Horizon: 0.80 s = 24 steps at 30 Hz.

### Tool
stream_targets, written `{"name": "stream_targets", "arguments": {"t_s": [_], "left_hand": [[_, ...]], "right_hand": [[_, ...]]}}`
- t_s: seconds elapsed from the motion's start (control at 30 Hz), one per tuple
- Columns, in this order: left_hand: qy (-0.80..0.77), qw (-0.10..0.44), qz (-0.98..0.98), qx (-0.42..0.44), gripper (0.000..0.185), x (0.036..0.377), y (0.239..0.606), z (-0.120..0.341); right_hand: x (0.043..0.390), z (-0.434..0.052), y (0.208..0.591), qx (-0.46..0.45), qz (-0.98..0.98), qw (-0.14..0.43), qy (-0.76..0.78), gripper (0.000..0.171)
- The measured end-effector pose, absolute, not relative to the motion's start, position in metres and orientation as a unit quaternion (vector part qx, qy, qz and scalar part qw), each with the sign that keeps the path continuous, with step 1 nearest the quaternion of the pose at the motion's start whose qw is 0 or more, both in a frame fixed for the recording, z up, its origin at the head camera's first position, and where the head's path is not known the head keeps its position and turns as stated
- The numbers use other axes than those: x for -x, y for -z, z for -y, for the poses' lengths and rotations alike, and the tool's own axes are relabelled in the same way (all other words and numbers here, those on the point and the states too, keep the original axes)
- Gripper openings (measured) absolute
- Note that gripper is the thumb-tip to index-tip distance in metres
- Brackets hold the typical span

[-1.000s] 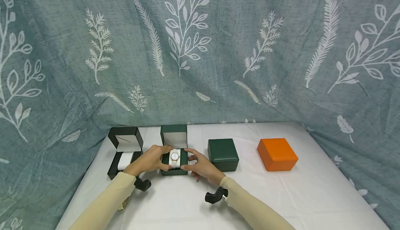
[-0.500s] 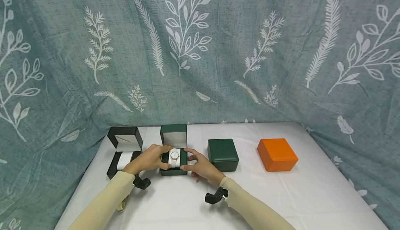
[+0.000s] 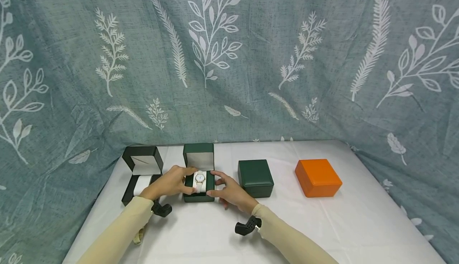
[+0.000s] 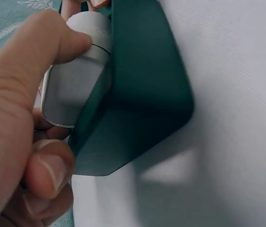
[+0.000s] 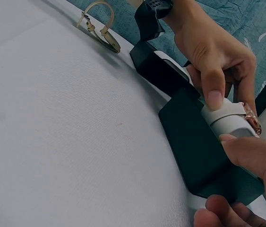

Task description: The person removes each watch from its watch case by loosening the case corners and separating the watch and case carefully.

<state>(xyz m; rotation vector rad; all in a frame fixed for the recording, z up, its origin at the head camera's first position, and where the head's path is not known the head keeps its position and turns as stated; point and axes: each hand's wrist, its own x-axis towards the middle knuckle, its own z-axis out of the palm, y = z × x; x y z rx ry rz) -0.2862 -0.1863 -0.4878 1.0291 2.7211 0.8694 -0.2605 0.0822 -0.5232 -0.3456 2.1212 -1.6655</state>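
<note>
A watch (image 3: 199, 178) with a white strap and rose-gold case is wrapped on a white cushion (image 4: 71, 90), set down into an open dark green watch box (image 3: 199, 198). My left hand (image 3: 170, 184) grips the cushion's left side, thumb at the front and fingers at the back. From the right, my right hand (image 3: 231, 191) pinches it likewise, its thumb tip (image 5: 232, 144) on the cushion just above the front wall. In the left wrist view the left thumb presses the strap. The cushion's lower part is hidden in the box.
An open black watch box (image 3: 143, 158) with a white cushion stands at the left, partly behind the left hand. Another watch (image 5: 99, 35) with a beige strap lies near the left forearm. To the right stand a shut green box (image 3: 255, 177) and an orange box (image 3: 318, 177).
Both hands keep their places on the cushion in the green box. The watch and boxes shift only very slightly in view.
</note>
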Motion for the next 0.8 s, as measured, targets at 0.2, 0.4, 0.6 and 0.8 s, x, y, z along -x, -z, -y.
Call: {"name": "stream_targets", "arguments": {"t_s": [0.2, 0.4, 0.6, 0.8], "left_hand": [[-0.306, 0.043, -0.892, -0.331, 0.066, 0.284, 0.485, 0.189], [-0.309, 0.042, -0.893, -0.324, 0.066, 0.282, 0.486, 0.188], [-0.311, 0.043, -0.896, -0.314, 0.066, 0.282, 0.485, 0.189], [-0.312, 0.036, -0.895, -0.316, 0.065, 0.282, 0.487, 0.189]], "right_hand": [[0.260, -0.081, 0.524, 0.124, -0.761, 0.208, 0.602, 0.076], [0.260, -0.081, 0.524, 0.118, -0.770, 0.196, 0.596, 0.076], [0.259, -0.080, 0.521, 0.131, -0.794, 0.154, 0.573, 0.074], [0.258, -0.079, 0.507, 0.175, -0.805, 0.116, 0.555, 0.077]]}}
